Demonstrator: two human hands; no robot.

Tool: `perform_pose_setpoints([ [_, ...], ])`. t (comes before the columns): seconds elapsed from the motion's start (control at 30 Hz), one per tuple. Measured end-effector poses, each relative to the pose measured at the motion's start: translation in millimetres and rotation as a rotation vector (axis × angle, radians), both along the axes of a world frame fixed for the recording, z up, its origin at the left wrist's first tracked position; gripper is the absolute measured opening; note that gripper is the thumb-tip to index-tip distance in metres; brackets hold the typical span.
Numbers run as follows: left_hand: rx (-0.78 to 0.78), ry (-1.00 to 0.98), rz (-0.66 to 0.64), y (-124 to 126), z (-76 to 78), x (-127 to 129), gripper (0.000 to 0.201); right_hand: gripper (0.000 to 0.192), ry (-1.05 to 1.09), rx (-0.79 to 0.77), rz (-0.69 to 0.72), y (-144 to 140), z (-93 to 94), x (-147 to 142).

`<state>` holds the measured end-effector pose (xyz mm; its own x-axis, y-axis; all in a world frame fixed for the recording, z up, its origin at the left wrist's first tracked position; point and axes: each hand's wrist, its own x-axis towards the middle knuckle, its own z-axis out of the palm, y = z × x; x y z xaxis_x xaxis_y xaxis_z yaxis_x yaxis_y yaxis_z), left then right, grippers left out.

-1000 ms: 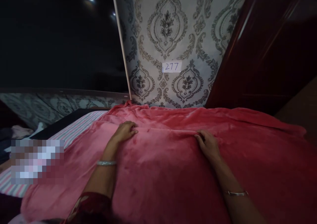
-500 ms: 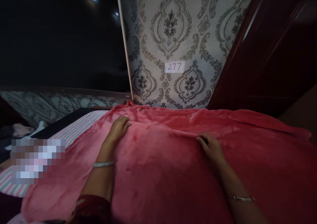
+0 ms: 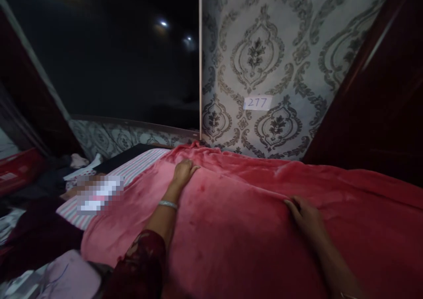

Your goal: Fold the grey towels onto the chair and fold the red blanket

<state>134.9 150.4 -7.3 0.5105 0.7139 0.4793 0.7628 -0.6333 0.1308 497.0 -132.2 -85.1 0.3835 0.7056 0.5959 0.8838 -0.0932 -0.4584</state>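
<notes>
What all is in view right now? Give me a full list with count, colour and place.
blanket: one, pink-red, spread over the bed, fold ridge running between the hands
striped sheet: one, pink and white stripes, bare at the bed's left side
paper label: one, white, marked 277, on the wall
wallpaper: grey damask pattern, wall behind the bed
wooden panel: one, dark red, right of the wall
bangle: one, silver, left wrist
sleeve: one, dark red patterned, left forearm
left hand: flat on the blanket near its far edge
right hand: grip on the blanket's fold, fingers curled
</notes>
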Motion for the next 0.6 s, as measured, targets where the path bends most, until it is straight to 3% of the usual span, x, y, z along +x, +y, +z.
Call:
perform_pose_setpoints([
  [0.2,0.053,0.108,-0.072,-17,36.7,-12,0.039,0.044,-0.036,0.015,-0.036,-7,7.5,4],
  [0.4,0.072,0.281,-0.278,-45,67.7,-36,0.04,0.047,-0.1,0.027,-0.063,-46,60.4,8],
  [0.5,0.107,0.314,-0.396,-65,62.5,-39,0.035,0.047,-0.147,-0.006,-0.109,-79,77.7,9],
  [0.6,0.053,0.331,-0.459,-91,40.6,-42,0.025,0.047,-0.199,-0.06,-0.203,-116,66.2,7],
])
